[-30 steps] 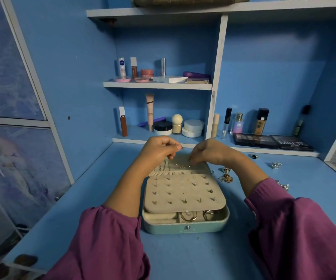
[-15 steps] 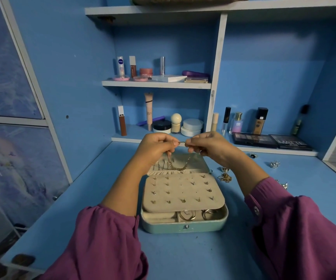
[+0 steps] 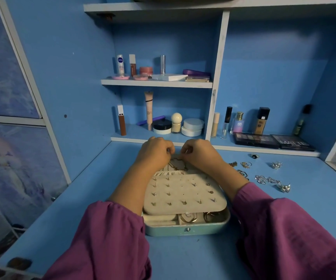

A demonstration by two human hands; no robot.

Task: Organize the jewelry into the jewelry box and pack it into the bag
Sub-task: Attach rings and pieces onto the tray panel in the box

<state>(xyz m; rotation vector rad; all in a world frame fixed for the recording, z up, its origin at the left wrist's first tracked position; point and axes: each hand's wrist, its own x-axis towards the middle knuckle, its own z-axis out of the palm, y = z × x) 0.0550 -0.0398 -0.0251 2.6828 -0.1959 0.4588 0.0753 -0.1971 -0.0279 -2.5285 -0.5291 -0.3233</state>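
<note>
An open teal jewelry box [image 3: 187,230] lies on the blue desk in front of me. A cream earring panel [image 3: 183,194] studded with several earrings covers most of it, and gold rings [image 3: 189,217] show in the front compartments. My left hand [image 3: 155,153] and my right hand [image 3: 200,153] are side by side over the box's raised lid. Each pinches one end of a thin gold chain [image 3: 180,165] that hangs down against the lid. Loose silver and gold jewelry [image 3: 268,179] lies on the desk to the right of the box.
Cosmetic tubes, jars and bottles fill the shelves [image 3: 157,82] behind the box. Two dark eyeshadow palettes [image 3: 274,141] lie on the low ledge at the right. A ring [image 3: 255,156] sits by that ledge. The desk's front edge [image 3: 21,267] runs at lower left.
Both hands went up with the chain stretched between them, then came back down close to the lid. The chain now hangs lower against the lid. The box has not moved.
</note>
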